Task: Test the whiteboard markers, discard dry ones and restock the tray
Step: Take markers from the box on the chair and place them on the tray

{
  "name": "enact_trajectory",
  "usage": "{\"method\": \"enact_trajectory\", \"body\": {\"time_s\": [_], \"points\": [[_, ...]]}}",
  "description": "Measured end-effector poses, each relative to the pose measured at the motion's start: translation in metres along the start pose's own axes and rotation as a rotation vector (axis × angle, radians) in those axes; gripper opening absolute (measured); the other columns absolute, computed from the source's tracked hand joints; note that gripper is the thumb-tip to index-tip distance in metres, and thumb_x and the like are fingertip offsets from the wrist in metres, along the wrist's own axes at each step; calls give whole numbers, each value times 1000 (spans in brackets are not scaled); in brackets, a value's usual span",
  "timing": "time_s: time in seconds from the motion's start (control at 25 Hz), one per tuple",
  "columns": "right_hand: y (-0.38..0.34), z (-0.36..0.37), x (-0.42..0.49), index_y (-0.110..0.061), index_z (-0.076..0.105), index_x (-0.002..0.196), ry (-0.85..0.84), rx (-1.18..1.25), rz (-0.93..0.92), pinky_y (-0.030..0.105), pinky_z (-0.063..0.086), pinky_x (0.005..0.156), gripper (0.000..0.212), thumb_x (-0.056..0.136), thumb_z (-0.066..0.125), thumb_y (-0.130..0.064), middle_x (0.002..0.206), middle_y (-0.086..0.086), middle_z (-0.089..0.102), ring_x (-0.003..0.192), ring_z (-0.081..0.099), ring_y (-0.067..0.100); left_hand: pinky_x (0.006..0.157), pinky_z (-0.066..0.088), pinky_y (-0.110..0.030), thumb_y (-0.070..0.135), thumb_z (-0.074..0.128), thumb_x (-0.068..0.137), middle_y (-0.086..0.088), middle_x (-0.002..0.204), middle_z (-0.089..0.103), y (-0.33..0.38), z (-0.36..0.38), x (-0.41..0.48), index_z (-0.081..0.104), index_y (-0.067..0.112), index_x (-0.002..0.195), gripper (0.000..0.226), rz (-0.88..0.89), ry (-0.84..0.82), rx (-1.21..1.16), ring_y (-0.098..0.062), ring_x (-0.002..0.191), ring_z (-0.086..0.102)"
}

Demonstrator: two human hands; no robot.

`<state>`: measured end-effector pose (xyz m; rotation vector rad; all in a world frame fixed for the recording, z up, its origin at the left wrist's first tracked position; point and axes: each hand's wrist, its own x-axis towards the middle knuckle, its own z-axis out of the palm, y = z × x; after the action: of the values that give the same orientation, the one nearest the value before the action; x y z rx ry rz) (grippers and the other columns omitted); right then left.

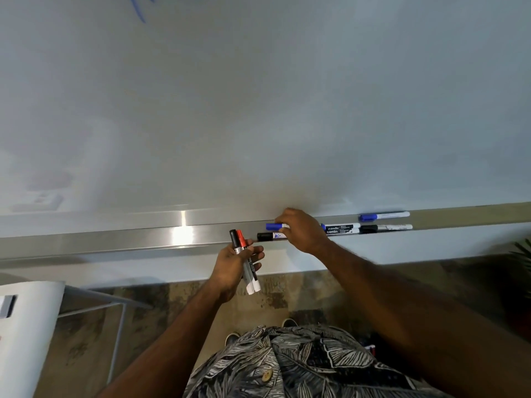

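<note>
While our L hand (234, 264) grips 2 markers (252, 280), R hand (301, 229) pinches a blue-cap marker (273, 226) on steel tray (129, 242) below whiteboard (258, 110).

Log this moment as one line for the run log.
left hand holds black and red markers | right hand pinches blue marker | in tray

The left stretch of the tray (115, 239) lies open up to the left hand (230, 265), which holds a pair of markers (240, 242) upright at the lip. The right hand (301, 231) blocks the middle, fingers curled on a blue-capped marker (273, 226) beside a black-capped marker (265, 236). Further right, two labelled markers (342, 228) and two thinner markers (386, 227) fill the ledge. The whiteboard (258, 110) closes the back.
</note>
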<state>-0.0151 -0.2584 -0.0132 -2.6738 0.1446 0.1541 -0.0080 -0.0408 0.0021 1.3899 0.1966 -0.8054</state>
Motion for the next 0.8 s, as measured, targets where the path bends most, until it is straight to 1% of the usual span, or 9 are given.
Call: {"method": "enact_trajectory", "body": {"time_s": [0.2, 0.32, 0.4, 0.48, 0.56, 0.68, 0.76, 0.8], "points": [[-2, 13, 3, -15, 67, 120, 27, -21, 11, 34, 48, 92, 27, 94, 63, -20, 114, 5, 67, 103, 59, 21, 87, 56, -39, 13, 50, 101, -15, 114, 70, 0, 1, -4, 54, 7, 127, 27, 14, 26, 9, -26, 103, 70], [-4, 16, 5, -15, 67, 121, 25, -68, 3, 35, 48, 93, 28, 93, 64, -17, 115, 6, 67, 105, 59, 22, 91, 55, -42, 12, 49, 101, -16, 115, 70, -1, 2, -8, 54, 7, 128, 28, 24, 35, 14, -27, 104, 70], [-4, 18, 5, -16, 67, 120, 16, -87, 3, 36, 50, 92, 27, 93, 63, -16, 113, 6, 68, 103, 60, 22, 95, 53, -46, 12, 50, 101, -15, 115, 69, 0, 4, -10, 53, 7, 128, 28, 27, 43, 16, -28, 105, 69], [-4, 19, 5, -16, 67, 120, 7, -80, -1, 38, 50, 91, 27, 94, 62, -15, 112, 7, 69, 102, 60, 23, 97, 53, -47, 12, 50, 100, -15, 115, 70, 1, 4, -10, 53, 7, 128, 28, 30, 49, 15, -27, 104, 70], [-3, 19, 3, -15, 67, 121, 20, -48, -5, 39, 49, 92, 28, 94, 61, -13, 113, 6, 69, 103, 60, 24, 94, 54, -44, 12, 50, 101, -14, 114, 70, 0, 5, -11, 54, 8, 127, 27, 34, 49, 18, -26, 103, 70], [-8, 16, -6, -12, 68, 116, 131, 48, -44, 35, 46, 93, 24, 94, 62, -15, 112, 5, 68, 105, 58, 21, 89, 56, -40, 13, 50, 101, -13, 113, 71, -2, 7, -11, 54, 8, 128, 28, 33, 47, 12, -26, 103, 70], [-22, 15, -19, -12, 70, 108, 163, 167, -56, 32, 48, 87, 18, 94, 63, -21, 104, 4, 69, 97, 58, 16, 85, 56, -37, 15, 51, 100, -13, 115, 70, -2, 10, -10, 55, 8, 127, 28, 33, 49, -2, -26, 105, 69], [-30, 15, -27, -13, 70, 105, 138, 245, -42, 29, 49, 83, 17, 94, 64, -24, 100, 3, 69, 91, 59, 14, 84, 56, -36, 17, 52, 100, -13, 116, 70, -2, 13, -9, 56, 9, 126, 28, 40, 47, 7, -26, 106, 68]]}}
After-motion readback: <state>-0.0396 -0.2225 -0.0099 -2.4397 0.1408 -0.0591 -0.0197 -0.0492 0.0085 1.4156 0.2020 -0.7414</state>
